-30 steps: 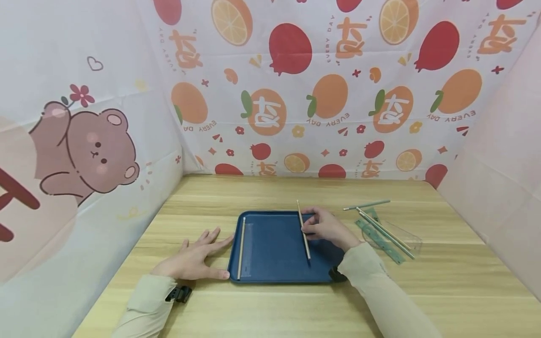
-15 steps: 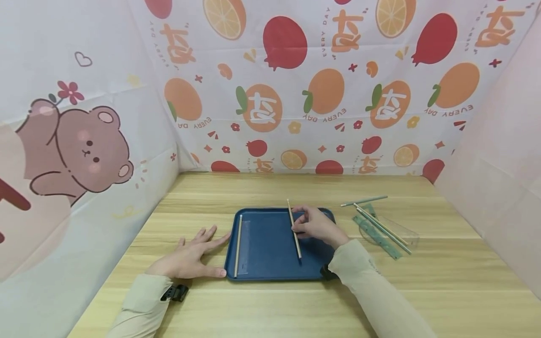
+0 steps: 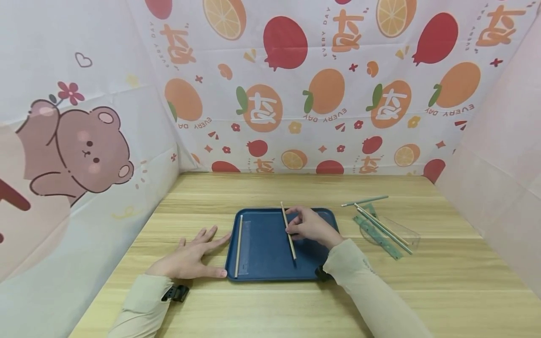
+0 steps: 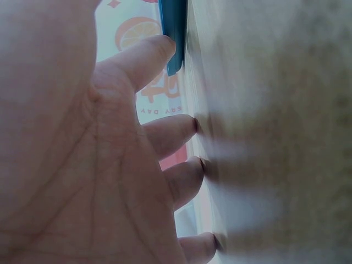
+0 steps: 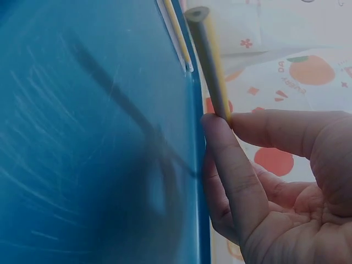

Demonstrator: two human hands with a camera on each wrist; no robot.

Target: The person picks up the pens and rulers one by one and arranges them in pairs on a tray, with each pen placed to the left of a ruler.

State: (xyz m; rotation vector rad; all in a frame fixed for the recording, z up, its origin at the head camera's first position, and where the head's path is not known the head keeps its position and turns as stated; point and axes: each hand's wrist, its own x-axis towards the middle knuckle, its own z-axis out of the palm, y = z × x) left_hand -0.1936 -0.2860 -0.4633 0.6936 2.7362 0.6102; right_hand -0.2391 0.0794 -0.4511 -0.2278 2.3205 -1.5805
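Note:
A blue tray (image 3: 266,246) lies on the wooden table. Over its middle, my right hand (image 3: 313,227) pinches a yellow pencil (image 3: 291,245) between thumb and fingers; in the right wrist view the pencil (image 5: 209,63) is held above the tray, casting a shadow on it. Another yellow pencil (image 3: 238,246) lies along the tray's left side, next to a clear ruler-like strip (image 3: 244,249). My left hand (image 3: 190,259) is spread at the tray's left edge. In the left wrist view its fingertips (image 4: 187,125) rest on the table, one finger against the tray rim (image 4: 174,33).
Right of the tray lie a green ruler (image 3: 378,237), a clear plastic piece (image 3: 407,230) and crossed yellow and green pencils (image 3: 386,230). A separate green pencil (image 3: 365,201) lies behind them. Printed cloth walls (image 3: 296,103) enclose the table at back and sides.
My right hand has moved left across the tray with the pencil. The left hand stays at the tray's edge. The head view has shifted slightly.

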